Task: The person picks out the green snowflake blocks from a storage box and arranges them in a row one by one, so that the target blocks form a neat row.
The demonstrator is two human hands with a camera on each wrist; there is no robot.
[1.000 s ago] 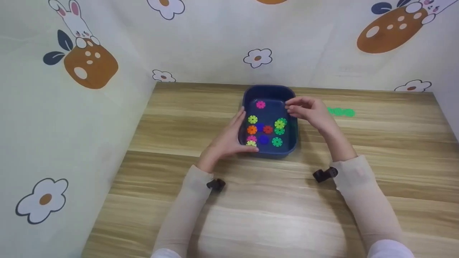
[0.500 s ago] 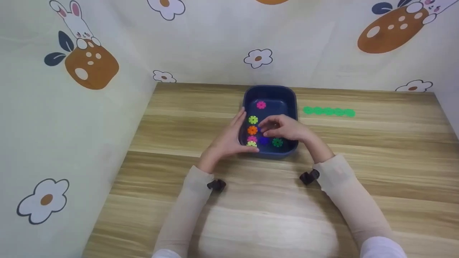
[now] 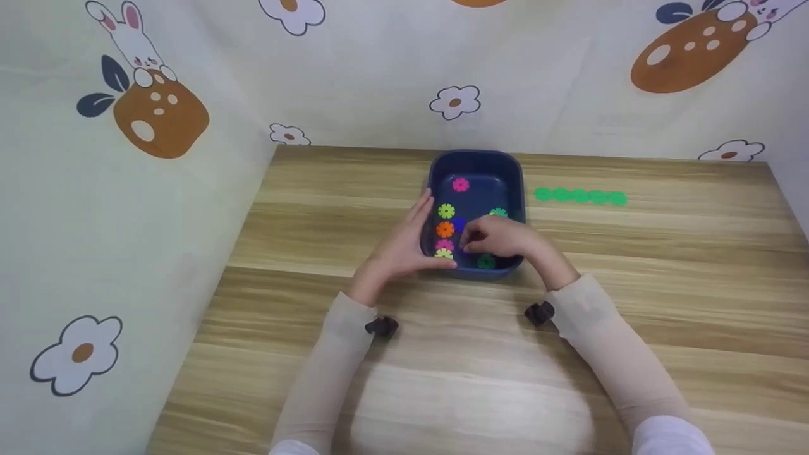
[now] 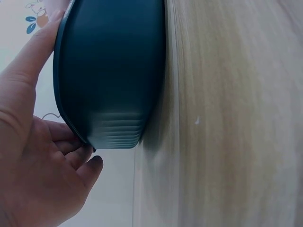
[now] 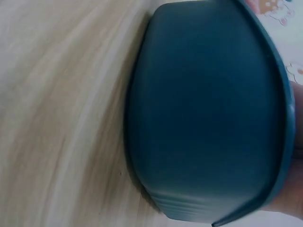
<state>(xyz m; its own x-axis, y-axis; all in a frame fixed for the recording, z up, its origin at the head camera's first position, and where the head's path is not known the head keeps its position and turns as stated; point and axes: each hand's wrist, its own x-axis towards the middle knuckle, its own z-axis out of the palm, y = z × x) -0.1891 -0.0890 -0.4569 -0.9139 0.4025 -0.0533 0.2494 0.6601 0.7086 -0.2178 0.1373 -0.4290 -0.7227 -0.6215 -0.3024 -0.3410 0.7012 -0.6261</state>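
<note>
A dark blue plastic basin (image 3: 475,163) stands on the table, with several small snowflake-shaped discs inside. My left hand (image 3: 399,245) holds its near left corner, thumb along the near rim and fingers on the left side; the left wrist view shows fingertips at the rim (image 4: 57,87). My right hand (image 3: 502,235) reaches into the basin, fingers curled down by a blue disc (image 3: 460,225). Whether these fingers pinch a disc I cannot tell. An orange disc (image 3: 445,229) and a yellow disc (image 3: 446,211) lie left of them. In the right wrist view the basin's wall (image 5: 203,104) hides the fingers.
Right of the basin, a row of joined green discs (image 3: 580,196) lies flat on the wooden table (image 3: 468,354). A pink disc (image 3: 461,185) rests at the basin's far end. A patterned cloth wall (image 3: 379,76) rises behind the table.
My right hand has gone from the basin's right rim down into it, then slightly nearer to me. A green disc by the near wall has shifted nearer. My left hand stays put.
</note>
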